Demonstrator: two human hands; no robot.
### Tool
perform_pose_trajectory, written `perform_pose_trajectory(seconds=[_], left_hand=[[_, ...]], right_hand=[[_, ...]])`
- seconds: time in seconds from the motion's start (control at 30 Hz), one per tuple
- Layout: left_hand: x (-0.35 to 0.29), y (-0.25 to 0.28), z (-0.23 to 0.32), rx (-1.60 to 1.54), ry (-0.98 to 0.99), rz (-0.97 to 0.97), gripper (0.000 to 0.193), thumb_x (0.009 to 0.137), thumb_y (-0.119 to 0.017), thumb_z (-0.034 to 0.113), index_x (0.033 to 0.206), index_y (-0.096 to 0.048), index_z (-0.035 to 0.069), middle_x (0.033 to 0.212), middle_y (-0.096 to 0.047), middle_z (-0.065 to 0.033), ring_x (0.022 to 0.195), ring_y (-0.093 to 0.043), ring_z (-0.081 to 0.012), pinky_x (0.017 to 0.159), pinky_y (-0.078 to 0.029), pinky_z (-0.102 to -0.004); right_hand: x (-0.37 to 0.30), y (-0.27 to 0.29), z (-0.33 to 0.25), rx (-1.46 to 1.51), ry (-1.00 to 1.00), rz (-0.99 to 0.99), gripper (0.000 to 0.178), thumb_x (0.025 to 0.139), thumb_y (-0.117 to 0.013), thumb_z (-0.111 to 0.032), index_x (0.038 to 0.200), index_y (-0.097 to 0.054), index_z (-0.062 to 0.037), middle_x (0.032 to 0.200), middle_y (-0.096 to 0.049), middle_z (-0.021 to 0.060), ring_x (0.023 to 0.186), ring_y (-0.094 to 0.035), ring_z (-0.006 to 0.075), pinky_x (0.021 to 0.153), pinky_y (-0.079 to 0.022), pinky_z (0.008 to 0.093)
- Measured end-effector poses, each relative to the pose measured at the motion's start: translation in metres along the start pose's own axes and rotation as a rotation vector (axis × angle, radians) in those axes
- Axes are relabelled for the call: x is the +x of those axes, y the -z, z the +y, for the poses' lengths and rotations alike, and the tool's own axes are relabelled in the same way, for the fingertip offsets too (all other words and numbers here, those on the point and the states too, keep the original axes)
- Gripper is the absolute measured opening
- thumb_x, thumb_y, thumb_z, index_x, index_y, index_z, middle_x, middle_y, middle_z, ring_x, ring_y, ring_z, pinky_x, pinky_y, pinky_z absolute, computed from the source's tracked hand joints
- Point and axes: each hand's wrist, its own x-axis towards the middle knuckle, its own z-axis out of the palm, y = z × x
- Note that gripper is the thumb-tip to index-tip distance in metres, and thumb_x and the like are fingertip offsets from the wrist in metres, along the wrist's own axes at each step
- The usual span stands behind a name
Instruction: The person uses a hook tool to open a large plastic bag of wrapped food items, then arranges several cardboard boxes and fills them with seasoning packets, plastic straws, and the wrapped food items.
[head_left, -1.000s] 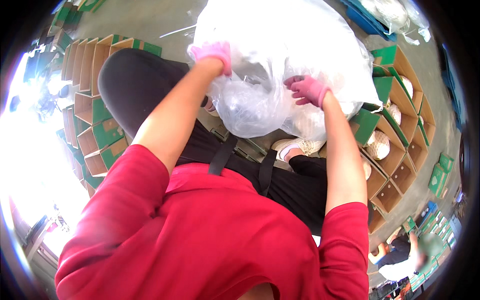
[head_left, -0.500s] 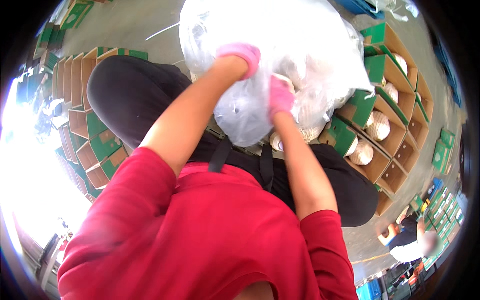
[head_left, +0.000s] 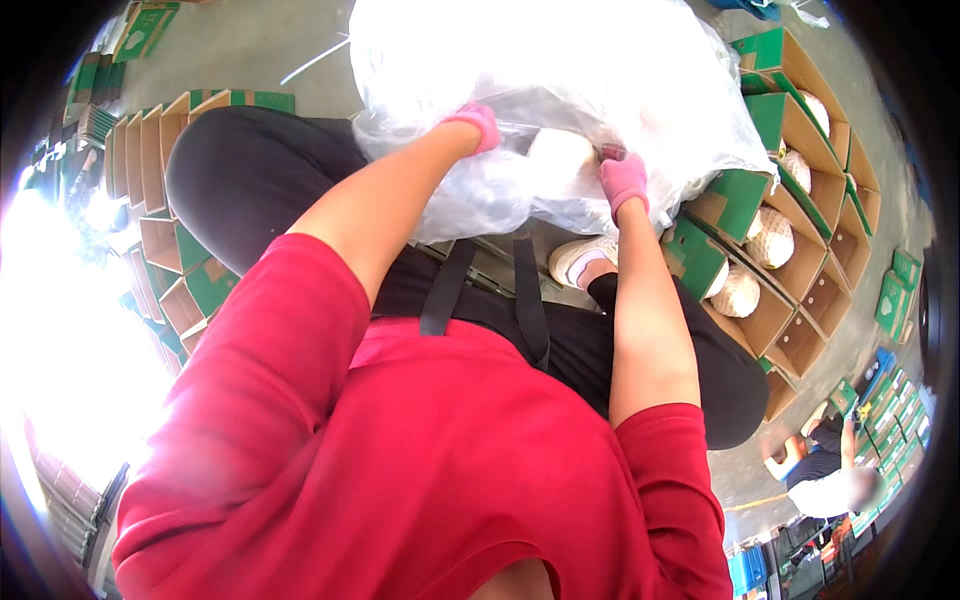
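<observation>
A big clear plastic bag [head_left: 450, 200] bulges in front of my knees, its top washed out by glare. My left hand [head_left: 480, 127], in a pink glove, is closed on its near left side. On the right, my right hand [head_left: 624, 180], gloved the same, grips the plastic beside the opening. Between the hands a whitish rounded thing [head_left: 562, 158] shows at the bag's mouth; its kind is hard to make out. My fingertips are partly hidden by the plastic.
Open green and brown cartons [head_left: 780, 235] stand close on my right, several holding pale round things in netting [head_left: 771, 239]. More open cartons [head_left: 172, 240] line the left. A white shoe [head_left: 580, 260] is below the bag. Another person [head_left: 830, 480] works at the lower right.
My hands have moved apart, the right one outward to the right. The bag's near edge has lifted and spread, uncovering the whitish thing and the shoe.
</observation>
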Motion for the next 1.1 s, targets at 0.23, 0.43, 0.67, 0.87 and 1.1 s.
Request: perform_pose_trajectory(seconds=[0.23,0.43,0.67,0.87,1.1], left_hand=[[-0.010,-0.042,0.044,-0.452,-0.001,-0.144,0.076,0.077,-0.083,0.029,0.141,-0.047,0.008,0.139,-0.052,-0.0159,0.129,-0.051,-0.0322,0.102,-0.046,-0.0402],[0.010,-0.069,-0.020,-1.846,-0.264,-0.736,0.081,0.082,-0.071,0.059,0.143,-0.048,0.011,0.143,-0.053,-0.0116,0.129,-0.053,-0.0285,0.109,-0.041,-0.0475],[0.003,0.023,0.017,-2.176,-0.588,-0.728,0.056,0.102,-0.045,0.050,0.135,-0.056,0.006,0.132,-0.062,-0.0117,0.122,-0.058,-0.0263,0.108,-0.043,-0.0400],[-0.065,0.118,0.109,-1.316,-0.958,-0.026,0.052,0.106,-0.038,0.044,0.130,-0.059,0.003,0.125,-0.065,-0.0110,0.117,-0.059,-0.0235,0.106,-0.043,-0.0375],[-0.024,0.084,0.106,-0.425,-0.563,-0.181,0.034,0.095,-0.054,0.031,0.102,-0.067,0.001,0.094,-0.070,-0.0104,0.076,-0.064,-0.0184,0.074,-0.054,-0.0338]], right_hand=[[0.011,-0.013,-0.015,-0.618,0.066,-0.370,0.085,0.075,-0.072,-0.028,0.151,-0.035,-0.0134,0.139,-0.054,0.0223,0.128,-0.054,0.0370,0.107,-0.044,0.0415],[-0.008,-0.005,-0.044,-0.218,0.309,-0.441,0.103,0.060,-0.088,-0.039,0.149,-0.042,-0.0132,0.137,-0.057,0.0189,0.127,-0.055,0.0310,0.106,-0.045,0.0394],[-0.061,0.054,-0.126,0.960,0.199,-0.285,0.072,0.094,-0.059,-0.052,0.144,-0.045,-0.0021,0.136,-0.058,0.0141,0.125,-0.055,0.0247,0.102,-0.046,0.0372],[-0.131,0.111,-0.098,1.585,0.160,-0.550,0.087,0.091,-0.038,-0.076,0.153,-0.032,-0.0148,0.149,-0.047,0.0121,0.132,-0.051,0.0330,0.106,-0.046,0.0468],[-0.233,0.212,-0.071,1.982,0.660,-0.387,0.086,0.090,-0.040,-0.073,0.153,-0.032,-0.0157,0.157,-0.034,0.0097,0.139,-0.040,0.0319,0.114,-0.034,0.0506]])
